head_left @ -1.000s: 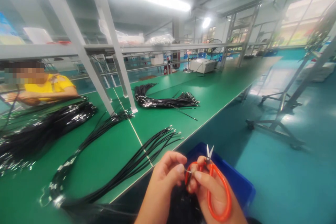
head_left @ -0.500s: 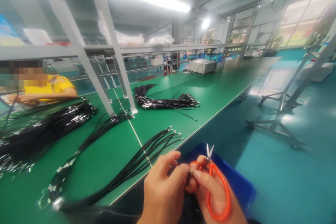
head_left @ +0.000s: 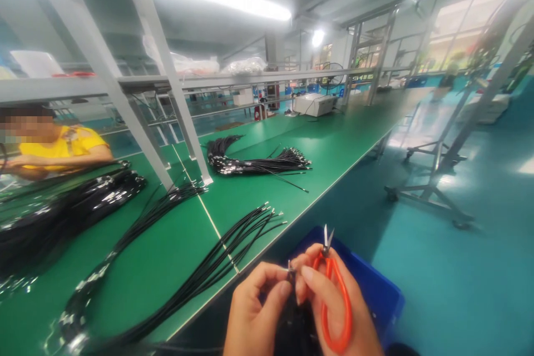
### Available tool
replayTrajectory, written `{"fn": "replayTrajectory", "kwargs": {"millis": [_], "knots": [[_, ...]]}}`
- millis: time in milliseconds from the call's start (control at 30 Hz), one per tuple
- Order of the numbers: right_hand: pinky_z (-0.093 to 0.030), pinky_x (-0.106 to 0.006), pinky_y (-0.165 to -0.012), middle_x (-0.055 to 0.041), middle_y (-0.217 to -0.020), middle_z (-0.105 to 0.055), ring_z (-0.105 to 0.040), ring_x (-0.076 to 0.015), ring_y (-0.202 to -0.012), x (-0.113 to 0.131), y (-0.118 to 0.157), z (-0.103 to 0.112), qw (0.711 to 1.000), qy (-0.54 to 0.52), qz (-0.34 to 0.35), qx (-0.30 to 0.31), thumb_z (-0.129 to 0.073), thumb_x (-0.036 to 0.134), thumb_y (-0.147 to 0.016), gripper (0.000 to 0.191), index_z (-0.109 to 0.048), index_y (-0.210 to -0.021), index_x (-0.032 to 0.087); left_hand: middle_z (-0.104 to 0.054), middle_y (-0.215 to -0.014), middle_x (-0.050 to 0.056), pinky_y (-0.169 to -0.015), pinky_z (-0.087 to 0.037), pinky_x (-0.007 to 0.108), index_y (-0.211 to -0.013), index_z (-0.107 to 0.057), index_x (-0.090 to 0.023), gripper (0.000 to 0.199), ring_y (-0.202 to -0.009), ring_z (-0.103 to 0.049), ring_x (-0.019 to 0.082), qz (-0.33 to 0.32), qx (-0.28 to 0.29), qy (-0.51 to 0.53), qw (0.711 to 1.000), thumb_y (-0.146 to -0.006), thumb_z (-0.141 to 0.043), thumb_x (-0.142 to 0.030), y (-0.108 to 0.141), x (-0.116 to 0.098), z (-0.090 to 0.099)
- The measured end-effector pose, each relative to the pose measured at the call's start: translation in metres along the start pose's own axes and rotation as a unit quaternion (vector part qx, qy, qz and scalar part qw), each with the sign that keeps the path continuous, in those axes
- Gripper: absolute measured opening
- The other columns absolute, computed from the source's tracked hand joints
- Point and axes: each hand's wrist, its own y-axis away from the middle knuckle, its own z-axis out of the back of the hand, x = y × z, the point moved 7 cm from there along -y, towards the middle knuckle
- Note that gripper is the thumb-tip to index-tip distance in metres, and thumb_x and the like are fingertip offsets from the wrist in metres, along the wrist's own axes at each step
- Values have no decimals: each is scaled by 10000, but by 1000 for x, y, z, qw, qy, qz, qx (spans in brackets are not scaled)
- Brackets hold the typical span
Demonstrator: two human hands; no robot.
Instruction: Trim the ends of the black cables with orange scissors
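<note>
My left hand pinches the end of a black cable between thumb and forefinger; a small metallic tip shows above the fingers. My right hand holds scissors with orange handles, their blades slightly apart and pointing up, away from the cable. The right thumb and fingertips come close beside the cable end; whether they touch it I cannot tell. Left of my hands, a bundle of black cables with silvery ends curves over the green table.
A blue bin stands below my hands. Further along the table lie another cable bundle and a white box. Grey shelf posts rise from the table. At left, a person in yellow sits behind a large cable pile.
My hands have drawn slightly apart, and the cable tip now shows between them. The scissors have shifted a little left in view. The camera has turned slightly to the right.
</note>
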Motion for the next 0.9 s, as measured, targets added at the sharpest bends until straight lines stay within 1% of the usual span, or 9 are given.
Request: {"fn": "replayTrajectory", "kwargs": {"millis": [100,200,333,400,467,567,667,767,900], "knots": [[-442,-214,-550,-3,-763,-673,-520,-101,-545,11,-1,-2,995,86,51,-3,-744,215,-647,194,-621,-797,204,-697,-684,22,-648,-453,235,-714,-693,-173,142,-662,-592,172,5,21,-11,1000,-762,-662,-303,-2,0,0],[-404,-201,-482,17,-676,-631,-488,-94,-501,10,-3,-3,991,128,50,-1,-745,250,-651,190,-602,-768,206,-699,-714,32,-665,-453,240,-741,-697,-166,140,-689,-592,176,15,49,-29,998,-774,-655,-295,-2,2,-2],[-357,-192,-416,46,-560,-561,-442,-89,-438,5,-4,-1,988,148,54,-5,-722,263,-677,169,-588,-767,211,-675,-679,21,-630,-451,227,-737,-684,-164,165,-656,-573,157,32,40,35,998,-756,-682,-328,-1,4,2],[-383,-204,-425,40,-573,-576,-477,-108,-454,6,-3,3,984,160,72,-21,-707,236,-675,161,-593,-787,222,-674,-666,18,-604,-455,221,-726,-680,-165,180,-633,-575,151,47,41,70,996,-732,-710,-343,-2,5,2],[-417,-224,-451,23,-617,-602,-531,-135,-501,12,0,5,975,187,117,-37,-696,225,-682,152,-607,-805,235,-683,-666,22,-600,-462,220,-705,-683,-164,194,-632,-586,151,58,34,101,993,-702,-739,-349,-2,4,1],[-451,-256,-516,10,-668,-636,-579,-159,-552,29,8,0,935,263,236,-42,-673,200,-703,131,-653,-817,262,-683,-651,21,-609,-464,219,-675,-689,-157,204,-631,-590,148,56,11,128,990,-667,-768,-345,-2,0,2],[-472,-274,-556,9,-691,-692,-613,-176,-562,40,17,-12,882,329,338,-11,-651,131,-692,203,-687,-804,296,-694,-656,26,-628,-476,235,-681,-698,-153,206,-642,-610,161,58,30,128,990,-662,-771,-345,0,-2,-2],[-468,-268,-542,23,-666,-700,-621,-176,-541,42,22,-20,841,372,392,13,-634,84,-679,267,-690,-794,318,-707,-664,21,-645,-478,231,-687,-705,-159,198,-650,-621,160,51,32,123,991,-670,-765,-346,1,-4,-2],[-448,-273,-546,23,-622,-642,-592,-171,-531,42,28,-20,810,391,436,-25,-613,110,-708,229,-667,-779,321,-700,-650,13,-613,-468,217,-684,-702,-159,191,-624,-606,148,41,20,105,993,-671,-765,-339,4,-7,-1]]}}
